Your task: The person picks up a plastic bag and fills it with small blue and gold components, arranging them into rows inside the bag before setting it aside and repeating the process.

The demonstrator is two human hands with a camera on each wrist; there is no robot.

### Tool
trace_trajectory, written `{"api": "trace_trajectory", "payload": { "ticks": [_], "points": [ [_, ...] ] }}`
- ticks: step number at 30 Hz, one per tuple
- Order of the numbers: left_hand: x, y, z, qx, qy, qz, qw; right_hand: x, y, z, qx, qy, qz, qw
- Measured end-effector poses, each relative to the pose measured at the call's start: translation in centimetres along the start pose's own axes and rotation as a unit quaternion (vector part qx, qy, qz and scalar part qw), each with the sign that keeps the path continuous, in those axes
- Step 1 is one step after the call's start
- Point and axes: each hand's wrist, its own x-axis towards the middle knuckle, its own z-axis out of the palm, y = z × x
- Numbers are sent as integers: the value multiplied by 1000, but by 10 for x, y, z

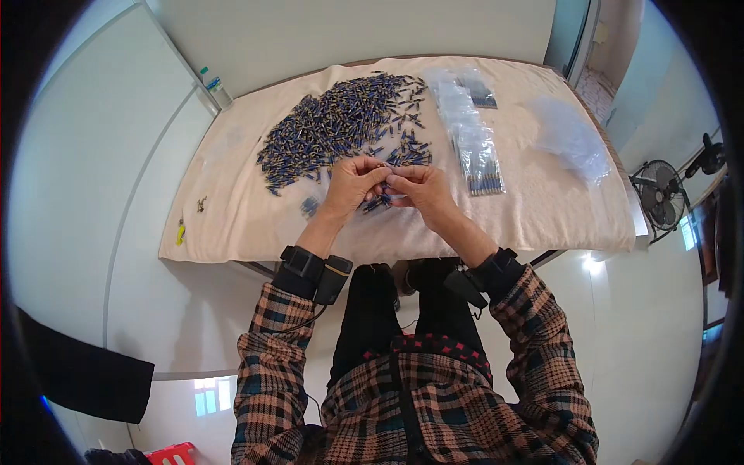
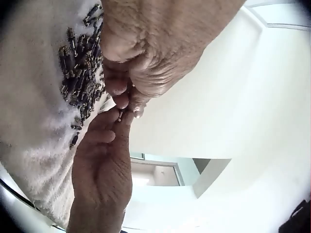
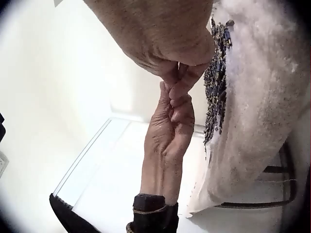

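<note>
My left hand [image 1: 353, 186] and right hand [image 1: 422, 194] meet over the near side of the cloth-covered table [image 1: 542, 225], fingertips together. Between them they pinch a small metal-tipped piece [image 2: 120, 117], mostly hidden by the fingers. Thumb and fingers of the left hand [image 3: 167, 131] are curled in a pinch, and those of the right hand [image 2: 102, 160] close in from the other side. Just beyond the hands lies a small cluster of slim blue-and-brass cylinders [image 1: 411, 151]. A few more of these lie under the fingers.
A large heap of blue-and-brass cylinders [image 1: 333, 116] spreads at back left. Right of it stand filled clear bags [image 1: 484, 167] in an overlapping row, then a pile of thin plastic bags [image 1: 570, 139]. A bottle [image 1: 215, 89] stands by the left wall; a fan [image 1: 660, 194] is off the right edge.
</note>
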Motion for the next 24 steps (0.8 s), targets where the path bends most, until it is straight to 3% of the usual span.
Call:
{"api": "trace_trajectory", "payload": {
  "ticks": [4, 11, 19, 22, 24],
  "points": [
    [-8, 2, 2, -60, -11, 7, 998, -2, 0, -6, -24, -2, -12, 1000],
    [-13, 9, -5, 35, -39, 74, 996, -8, -9, -7, -45, -16, 29, 998],
    [-22, 9, -7, 31, -19, 62, 997, -12, -10, -3, -40, -29, 62, 997],
    [-28, 6, -5, -62, 25, 35, 997, -13, -6, 0, 7, 49, -24, 998],
    [-32, 2, -2, -107, 48, 21, 993, -12, 3, 4, 0, 45, -36, 998]
  ]
}}
